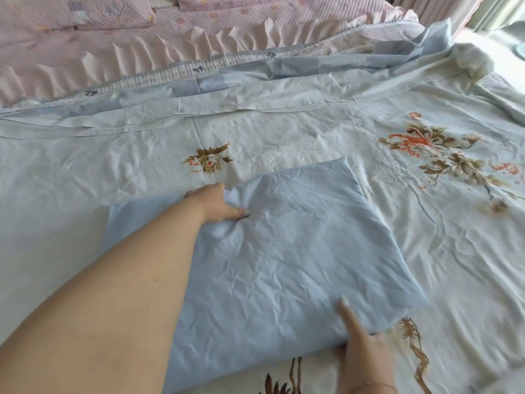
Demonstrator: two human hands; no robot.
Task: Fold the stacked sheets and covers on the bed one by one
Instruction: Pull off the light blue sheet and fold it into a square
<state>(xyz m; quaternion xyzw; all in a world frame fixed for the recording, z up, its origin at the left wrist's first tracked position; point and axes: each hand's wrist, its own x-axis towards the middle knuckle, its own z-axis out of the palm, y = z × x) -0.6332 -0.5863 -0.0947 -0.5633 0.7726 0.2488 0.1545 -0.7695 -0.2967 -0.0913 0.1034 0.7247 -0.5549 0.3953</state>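
A plain light-blue sheet (284, 251), folded into a rough rectangle, lies in the middle of the bed on top of a pale floral cover (397, 172). My left hand (218, 203) pinches the blue sheet's far left corner, bunching the cloth under the thumb. At the near right edge of the same sheet, my right hand (360, 345) grips the fold, thumb on top and fingers tucked underneath. A lower layer of the blue sheet sticks out to the left beneath my left forearm.
More covers lie spread beneath: a blue-and-white patchwork one (199, 83) and a pink ruffled bedspread (170, 44) toward the headboard, with a pink pillow (71, 9) at the top left. A bunched white lump (468, 61) sits at the far right near the curtain (443, 7).
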